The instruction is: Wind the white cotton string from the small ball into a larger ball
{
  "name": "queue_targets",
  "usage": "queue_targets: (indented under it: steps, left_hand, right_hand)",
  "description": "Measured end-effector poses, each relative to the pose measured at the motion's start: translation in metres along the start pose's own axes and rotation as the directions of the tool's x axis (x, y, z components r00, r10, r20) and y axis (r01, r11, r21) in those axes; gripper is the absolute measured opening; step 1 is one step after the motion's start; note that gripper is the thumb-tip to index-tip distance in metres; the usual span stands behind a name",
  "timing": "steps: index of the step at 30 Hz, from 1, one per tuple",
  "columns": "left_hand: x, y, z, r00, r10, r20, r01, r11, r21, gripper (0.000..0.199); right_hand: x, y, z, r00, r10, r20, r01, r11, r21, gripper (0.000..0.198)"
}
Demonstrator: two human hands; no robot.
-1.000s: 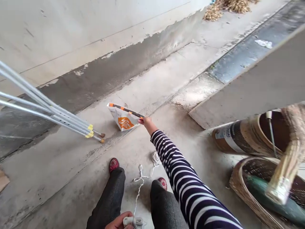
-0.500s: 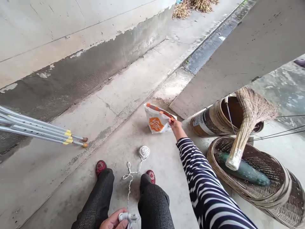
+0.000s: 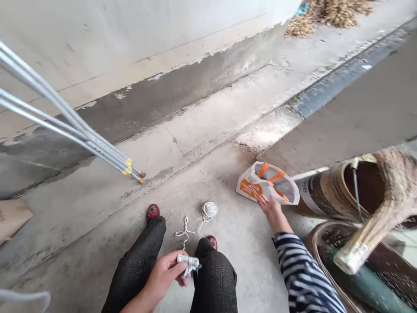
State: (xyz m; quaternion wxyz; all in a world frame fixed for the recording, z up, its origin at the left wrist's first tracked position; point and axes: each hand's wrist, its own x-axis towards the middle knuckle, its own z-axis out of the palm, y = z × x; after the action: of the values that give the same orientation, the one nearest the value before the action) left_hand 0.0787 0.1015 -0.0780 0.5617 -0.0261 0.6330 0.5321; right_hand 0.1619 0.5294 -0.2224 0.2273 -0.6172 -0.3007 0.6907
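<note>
At the far left a pair of metal crutches [image 3: 74,130] slants down from the wall side, the rubber tips resting on the concrete floor [image 3: 97,226], so they seem propped there within reach; nearer, a flat scrap of cardboard [image 3: 13,215] lies at the left edge. In the near middle the seated person's left hand [image 3: 164,276] hangs between the knees, fingers pinched on a small white bundle [image 3: 189,263], likely held close to the body to keep it steady; a white string [image 3: 185,229] runs from near it along the floor to a ball of string [image 3: 209,210] lying just beyond the shoes [image 3: 152,211]. To the right, the right hand [image 3: 270,206] in a striped sleeve [image 3: 302,278] reaches out low, fingers spread and loosely extended, the fingertips touching or just at the near edge of a white and orange bag [image 3: 267,187] that lies collapsed on the floor; I cannot tell whether it grips the edge. At the far right a tipped drum [image 3: 329,191] lies on its side against the bag, and a broom [image 3: 374,221] leans across a woven basket [image 3: 321,237], perhaps parked there out of the way.
</note>
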Motion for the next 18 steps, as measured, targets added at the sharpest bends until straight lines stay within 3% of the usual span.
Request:
queue_targets:
  steps: [2,3,4,5,6,7,8,10,14,16,18]
  left_hand:
    - [0.006,0.014,0.0,0.996,0.061,-0.06,-0.063,0.998,-0.03,0.06]
    - [0.009,0.02,0.0,0.991,0.093,-0.093,-0.098,0.994,-0.046,0.059]
    - [0.013,0.026,-0.002,0.984,0.125,-0.124,-0.133,0.989,-0.061,0.058]
    - [0.016,0.032,-0.003,0.975,0.158,-0.155,-0.17,0.983,-0.069,0.058]
    - [0.018,0.036,-0.005,0.966,0.188,-0.178,-0.203,0.977,-0.071,0.057]
    - [0.02,0.039,-0.007,0.958,0.214,-0.192,-0.231,0.97,-0.069,0.057]
    - [0.02,0.041,-0.008,0.951,0.237,-0.197,-0.254,0.965,-0.066,0.056]
    - [0.019,0.04,-0.011,0.942,0.274,-0.192,-0.29,0.955,-0.06,0.054]
    - [0.019,0.029,-0.023,0.937,0.322,-0.132,-0.332,0.941,-0.059,0.052]
    - [0.027,0.036,-0.041,0.933,0.341,-0.114,-0.349,0.936,-0.05,0.053]
    - [0.039,0.062,-0.077,0.914,0.361,-0.185,-0.367,0.93,0.001,0.062]
  right_hand:
    - [-0.057,0.02,0.031,0.971,0.117,0.209,-0.091,0.987,-0.132,0.034]
    - [-0.09,0.032,0.046,0.907,0.183,0.379,-0.108,0.972,-0.21,0.041]
    - [-0.123,0.043,0.059,0.709,0.237,0.664,-0.035,0.952,-0.303,0.052]
    - [-0.155,0.054,0.071,0.466,0.27,0.843,0.061,0.94,-0.335,0.062]
    - [-0.184,0.063,0.08,0.26,0.299,0.918,0.147,0.928,-0.344,0.067]
    - [-0.209,0.072,0.088,0.146,0.304,0.941,0.23,0.915,-0.331,0.067]
    - [-0.229,0.079,0.095,0.122,0.282,0.952,0.297,0.905,-0.305,0.06]
    - [-0.255,0.091,0.105,0.174,0.238,0.956,0.326,0.902,-0.284,0.053]
    - [-0.261,0.106,0.117,0.365,0.11,0.925,0.455,0.845,-0.28,0.048]
    - [-0.252,0.11,0.122,0.46,0.01,0.888,0.541,0.79,-0.289,0.045]
    - [-0.241,0.114,0.127,0.572,-0.075,0.817,0.555,0.769,-0.318,0.047]
